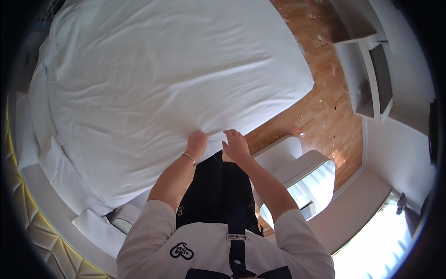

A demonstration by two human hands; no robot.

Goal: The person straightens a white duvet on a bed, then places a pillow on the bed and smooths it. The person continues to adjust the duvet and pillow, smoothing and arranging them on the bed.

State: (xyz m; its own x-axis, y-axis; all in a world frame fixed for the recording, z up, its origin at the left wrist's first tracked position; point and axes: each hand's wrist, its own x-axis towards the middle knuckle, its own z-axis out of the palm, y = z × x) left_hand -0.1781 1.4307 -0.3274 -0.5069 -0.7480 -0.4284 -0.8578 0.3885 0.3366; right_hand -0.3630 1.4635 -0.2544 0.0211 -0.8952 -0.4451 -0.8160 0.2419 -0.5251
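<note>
A large bed covered with a white sheet [162, 79] fills most of the view. My left hand [197, 142], with a thin bracelet on the wrist, is closed on the near edge of the sheet. Just to its right, my right hand [236, 145] rests on the same edge with its fingers bent over the fabric. Both forearms rise from my white short sleeves at the bottom. A dark apron hangs in front of me, between my arms.
White pillows [55, 162] lie along the bed's left side by a padded headboard [42, 242]. A wooden floor [325, 93] strewn with small scraps runs on the right. A white rounded table [297, 162] stands by my right arm, with a white shelf unit [367, 69] beyond it.
</note>
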